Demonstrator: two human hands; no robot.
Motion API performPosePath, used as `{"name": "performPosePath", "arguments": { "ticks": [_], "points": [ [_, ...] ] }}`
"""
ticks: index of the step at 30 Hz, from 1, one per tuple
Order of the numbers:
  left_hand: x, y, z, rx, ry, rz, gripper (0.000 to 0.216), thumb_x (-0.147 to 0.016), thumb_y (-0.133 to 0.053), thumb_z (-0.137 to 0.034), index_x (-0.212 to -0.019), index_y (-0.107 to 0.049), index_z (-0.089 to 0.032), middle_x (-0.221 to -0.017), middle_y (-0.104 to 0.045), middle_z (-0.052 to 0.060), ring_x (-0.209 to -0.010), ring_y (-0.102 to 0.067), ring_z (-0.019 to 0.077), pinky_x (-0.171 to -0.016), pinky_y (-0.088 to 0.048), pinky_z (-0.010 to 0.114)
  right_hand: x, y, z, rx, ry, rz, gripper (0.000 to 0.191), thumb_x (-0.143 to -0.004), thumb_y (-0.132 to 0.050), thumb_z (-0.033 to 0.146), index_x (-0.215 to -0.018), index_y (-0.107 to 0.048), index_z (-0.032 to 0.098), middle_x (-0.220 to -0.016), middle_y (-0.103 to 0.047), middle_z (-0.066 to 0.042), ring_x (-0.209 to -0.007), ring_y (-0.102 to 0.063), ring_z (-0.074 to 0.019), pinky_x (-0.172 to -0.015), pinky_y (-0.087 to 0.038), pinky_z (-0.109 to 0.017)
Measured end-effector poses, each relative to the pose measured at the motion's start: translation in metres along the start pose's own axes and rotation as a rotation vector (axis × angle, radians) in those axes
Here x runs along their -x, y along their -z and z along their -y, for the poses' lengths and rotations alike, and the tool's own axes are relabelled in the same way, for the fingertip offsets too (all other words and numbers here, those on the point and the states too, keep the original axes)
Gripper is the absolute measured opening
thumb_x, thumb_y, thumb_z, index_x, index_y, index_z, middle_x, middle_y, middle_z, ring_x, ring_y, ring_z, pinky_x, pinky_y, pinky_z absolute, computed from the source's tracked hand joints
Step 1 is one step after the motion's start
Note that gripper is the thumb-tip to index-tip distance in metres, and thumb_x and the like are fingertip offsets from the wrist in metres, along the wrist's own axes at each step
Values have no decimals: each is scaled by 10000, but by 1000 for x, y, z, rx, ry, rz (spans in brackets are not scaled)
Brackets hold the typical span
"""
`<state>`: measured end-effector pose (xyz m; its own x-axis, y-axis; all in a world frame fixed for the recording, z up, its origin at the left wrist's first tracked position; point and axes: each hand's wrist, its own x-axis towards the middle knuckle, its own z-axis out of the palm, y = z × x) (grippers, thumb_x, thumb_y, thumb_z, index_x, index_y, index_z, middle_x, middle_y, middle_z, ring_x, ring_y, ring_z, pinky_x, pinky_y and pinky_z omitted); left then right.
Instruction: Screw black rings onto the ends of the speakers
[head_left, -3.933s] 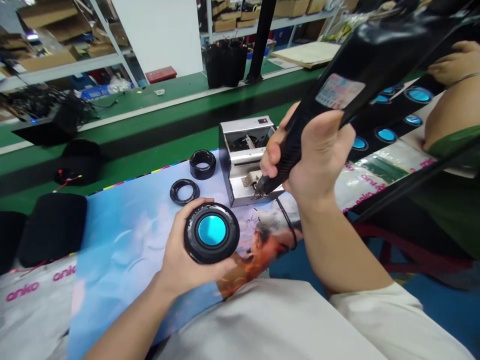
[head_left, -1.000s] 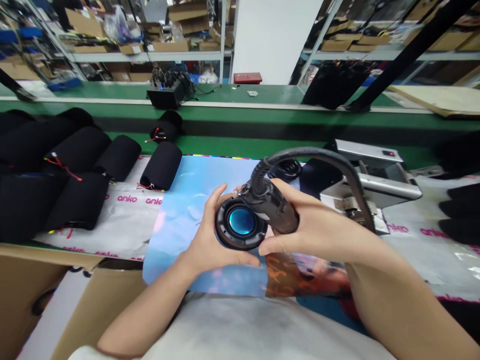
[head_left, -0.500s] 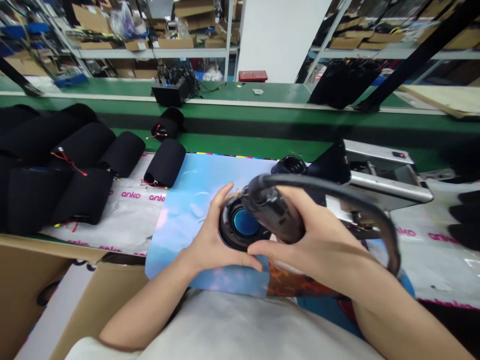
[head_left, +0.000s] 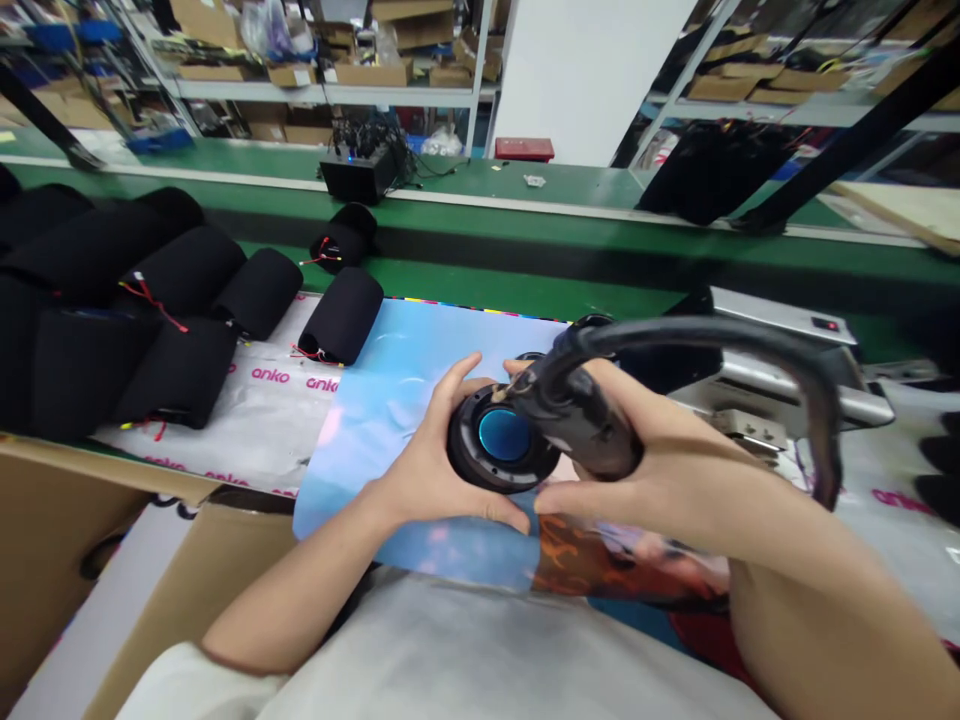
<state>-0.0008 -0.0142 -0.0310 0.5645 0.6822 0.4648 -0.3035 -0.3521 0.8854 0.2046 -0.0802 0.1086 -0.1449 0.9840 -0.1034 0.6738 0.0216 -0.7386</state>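
Observation:
My left hand (head_left: 427, 470) curls around a round black speaker part (head_left: 469, 455) with a glossy blue disc in its middle, steadying it over the printed blue mat. My right hand (head_left: 637, 460) is wrapped round a dark electric screwdriver (head_left: 600, 425). A thick black cable (head_left: 720, 335) loops from the tool's top over to the right. The screwdriver leans beside and partly over the right rim of the speaker part; its tip is hidden, so I cannot tell whether it touches. Both thumbs lie near the part's front edge.
Several black fabric-covered cylinders (head_left: 341, 315) with red wires lie at the left. A silver machine (head_left: 795, 345) stands at the right. Farther back are a black box with tangled cables (head_left: 360, 175) and a red case (head_left: 523, 149). An open carton (head_left: 217, 580) is at lower left.
The view has shifted a little. The screwdriver's top and cable have swung slightly right, showing more of the blue disc. Both hands keep their holds.

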Motion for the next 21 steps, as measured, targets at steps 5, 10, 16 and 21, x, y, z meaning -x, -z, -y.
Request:
{"name": "performPosePath", "arguments": {
  "ticks": [5,10,16,21],
  "points": [
    [-3,0,0,-6,-51,24,1434,-546,-1031,-558,-1697,-186,-423,-1539,-560,137,-1429,-602,366,-1226,-483,544,1,-3,-7,-45,18,-68,611,-732,-871,440,-1279,-633,313,-789,-551,33,-650,-499,-136,-767,-610,-299],
    [-6,-1,-5,-33,-98,23,1391,-580,-1004,-557,-1704,-192,-448,-1541,-555,116,-1421,-612,355,-1213,-492,581,0,-2,-7,-18,-6,-6,662,-765,-850,453,-1357,-580,334,-709,-533,55,-554,-487,-125,-507,-460,-239],
    [-4,1,-4,-33,-83,18,1405,-571,-1022,-546,-1707,-201,-445,-1560,-540,117,-1443,-589,376,-1221,-486,593,-9,7,-2,-1,35,68,426,-756,-812,411,-1053,-566,233,-647,-570,45,-517,-504,-123,-431,-383,-222],
    [-4,1,-6,-32,-35,14,1385,-561,-1030,-552,-1695,-250,-397,-1554,-549,131,-1435,-596,376,-1207,-501,596,-15,13,-6,64,69,134,513,-759,-828,403,-1173,-577,232,-755,-653,35,-564,-572,-127,-478,-445,-212]
  ]
}}
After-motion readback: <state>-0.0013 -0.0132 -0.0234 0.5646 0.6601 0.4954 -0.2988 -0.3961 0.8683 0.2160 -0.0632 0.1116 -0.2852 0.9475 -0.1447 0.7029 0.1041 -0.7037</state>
